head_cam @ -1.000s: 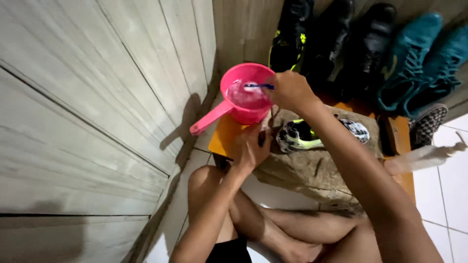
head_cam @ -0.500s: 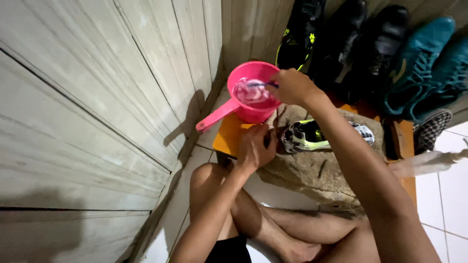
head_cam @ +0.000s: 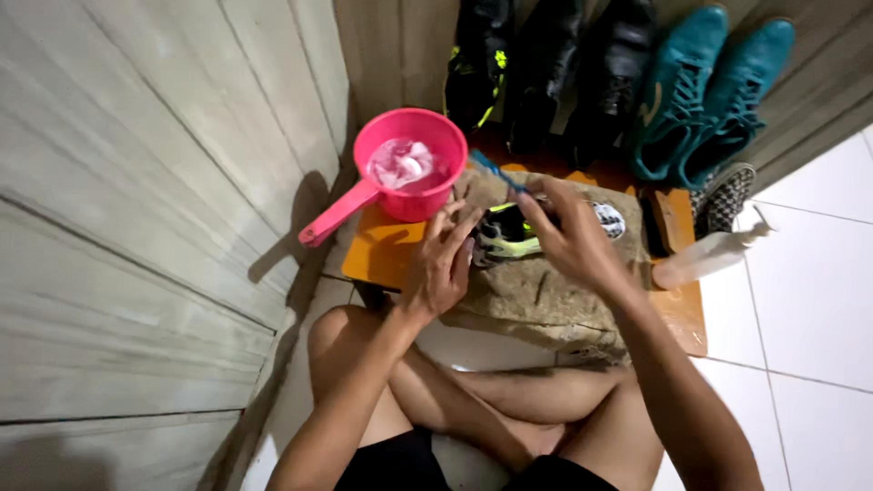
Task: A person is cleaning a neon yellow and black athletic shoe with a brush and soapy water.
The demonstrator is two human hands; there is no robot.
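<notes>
A black shoe with yellow-green stripes and a white patch [head_cam: 509, 235] lies on a brownish cloth [head_cam: 536, 295] over an orange board [head_cam: 386, 255]. My left hand [head_cam: 443, 257] rests on the shoe's near end, fingers spread against it. My right hand [head_cam: 564, 232] is over the shoe and holds a small blue brush [head_cam: 496, 171], its bristle end pointing up toward the pink dipper [head_cam: 409, 164]. The dipper has a long handle and holds foamy water; it stands at the board's far left corner.
A wooden wall [head_cam: 136, 182] runs along the left. Black shoes [head_cam: 564, 64], a pair of teal shoes [head_cam: 705, 91] and a checkered shoe [head_cam: 727, 195] line the back. A white spray bottle [head_cam: 705, 257] lies at the right on white floor tiles [head_cam: 809, 300].
My right hand has lifted the brush out of the pink dipper and brought it back over the shoe. My left hand has stayed on the shoe.
</notes>
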